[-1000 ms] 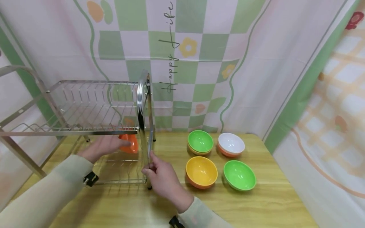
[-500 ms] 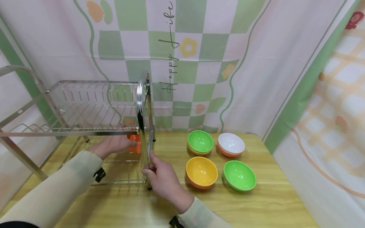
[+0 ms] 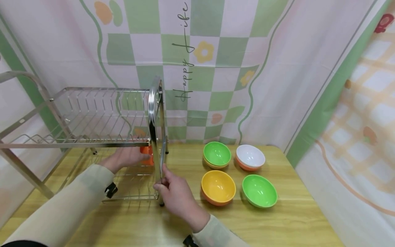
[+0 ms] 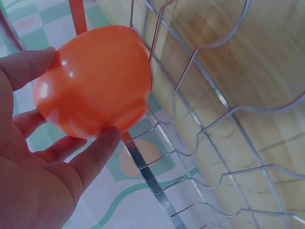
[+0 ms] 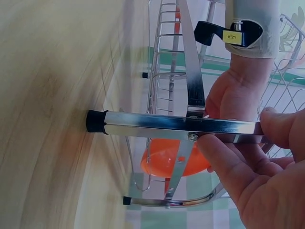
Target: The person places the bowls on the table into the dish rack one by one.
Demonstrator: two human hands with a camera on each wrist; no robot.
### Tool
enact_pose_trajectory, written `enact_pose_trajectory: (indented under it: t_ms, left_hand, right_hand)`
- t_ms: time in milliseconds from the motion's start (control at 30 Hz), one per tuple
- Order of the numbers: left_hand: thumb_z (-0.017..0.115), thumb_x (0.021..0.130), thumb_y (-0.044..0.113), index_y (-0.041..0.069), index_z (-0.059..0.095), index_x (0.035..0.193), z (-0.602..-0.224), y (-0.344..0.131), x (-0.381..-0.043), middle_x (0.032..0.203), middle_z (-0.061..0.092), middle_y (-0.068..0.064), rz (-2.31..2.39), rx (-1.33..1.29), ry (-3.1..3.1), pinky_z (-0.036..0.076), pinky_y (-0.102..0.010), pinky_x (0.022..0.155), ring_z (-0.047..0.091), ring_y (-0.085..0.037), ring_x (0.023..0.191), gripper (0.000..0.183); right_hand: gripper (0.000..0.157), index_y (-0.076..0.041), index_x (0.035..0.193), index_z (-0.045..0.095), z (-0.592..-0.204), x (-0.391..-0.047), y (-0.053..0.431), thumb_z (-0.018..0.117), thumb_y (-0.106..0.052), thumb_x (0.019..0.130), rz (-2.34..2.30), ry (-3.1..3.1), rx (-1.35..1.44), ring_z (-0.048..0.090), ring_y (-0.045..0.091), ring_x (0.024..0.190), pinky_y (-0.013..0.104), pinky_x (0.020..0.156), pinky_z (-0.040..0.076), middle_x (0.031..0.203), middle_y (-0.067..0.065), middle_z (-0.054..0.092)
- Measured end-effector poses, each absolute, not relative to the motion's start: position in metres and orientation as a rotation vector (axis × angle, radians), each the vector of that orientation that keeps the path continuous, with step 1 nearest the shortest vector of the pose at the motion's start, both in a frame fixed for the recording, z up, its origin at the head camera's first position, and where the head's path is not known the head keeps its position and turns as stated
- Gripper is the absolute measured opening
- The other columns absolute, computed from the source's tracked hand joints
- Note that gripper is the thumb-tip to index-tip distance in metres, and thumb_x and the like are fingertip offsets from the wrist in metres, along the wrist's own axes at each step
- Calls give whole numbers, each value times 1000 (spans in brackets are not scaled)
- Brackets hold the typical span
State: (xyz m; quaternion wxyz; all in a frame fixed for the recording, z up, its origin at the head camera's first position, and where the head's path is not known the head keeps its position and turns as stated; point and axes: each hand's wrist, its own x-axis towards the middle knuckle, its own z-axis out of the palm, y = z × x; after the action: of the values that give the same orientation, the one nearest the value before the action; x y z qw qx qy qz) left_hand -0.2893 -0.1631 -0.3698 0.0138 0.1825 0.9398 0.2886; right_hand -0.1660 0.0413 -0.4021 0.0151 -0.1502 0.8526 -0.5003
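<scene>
My left hand (image 3: 126, 158) holds an orange bowl (image 3: 147, 155) inside the lower tier of a two-tier metal dish rack (image 3: 92, 144). In the left wrist view the bowl (image 4: 102, 78) is tipped on its side against the wire slots, thumb on one side and fingertips on the other. My right hand (image 3: 179, 193) pinches the rack's front right leg between thumb and fingers. The right wrist view shows that leg (image 5: 143, 125) crossing in front of the orange bowl (image 5: 162, 160). Part of the bowl is hidden behind the rack's upper rail and post.
Right of the rack on the wooden table (image 3: 277, 226) stand a green bowl (image 3: 217, 153) on a yellow one, a white bowl (image 3: 250, 156) with orange beneath, a yellow bowl (image 3: 218, 186) with orange beneath, and another green bowl (image 3: 259, 190). A patterned curtain (image 3: 203, 79) hangs behind.
My left hand has carried the orange bowl rightward, to the right end of the lower tier, and the bowl has turned. The right hand stays on the leg.
</scene>
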Motion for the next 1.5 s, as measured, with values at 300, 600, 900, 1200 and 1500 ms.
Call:
enact_pose_trajectory:
  t_ms: [300, 600, 900, 1200, 1500]
  left_hand:
    - [79, 87, 24, 5, 63, 111, -368, -162, -289, 89, 57, -7, 701, 656, 3007, 50, -33, 58, 55, -23, 76, 35]
    - [79, 88, 24, 8, 60, 116, -372, -163, -287, 96, 58, -7, 752, 673, 3010, 52, -37, 66, 56, -24, 83, 37]
    - [81, 85, 15, 6, 54, 115, -377, -162, -286, 98, 57, -10, 847, 769, 3061, 54, -38, 70, 56, -25, 86, 41]
    - [78, 87, 12, 5, 52, 129, -379, -158, -286, 109, 54, -14, 866, 785, 3046, 55, -44, 78, 56, -29, 94, 50]
    - [63, 99, 31, 8, 37, 149, -370, -157, -265, 139, 46, -22, 969, 723, 2976, 41, -59, 102, 47, -40, 125, 61]
  right_hand:
    - [69, -9, 155, 34, -401, -166, 41, 68, -25, 97, -1546, 2653, -444, 56, 7, 66, 25, 58, 52, 90, -13, 67]
    - [69, -8, 154, 34, -401, -165, 41, 68, -25, 97, -1523, 2677, -449, 54, 7, 64, 24, 56, 51, 86, -14, 65]
    - [70, -7, 155, 32, -400, -165, 42, 67, -24, 97, -1516, 2674, -453, 55, 7, 64, 25, 56, 52, 87, -13, 65]
    - [71, -9, 155, 32, -400, -165, 41, 68, -25, 97, -1524, 2662, -417, 57, 7, 69, 25, 60, 53, 89, -12, 66]
    - [85, -28, 160, 20, -388, -162, 52, 72, -35, 92, -1604, 2538, -359, 60, 19, 117, 33, 89, 55, 139, 2, 55]
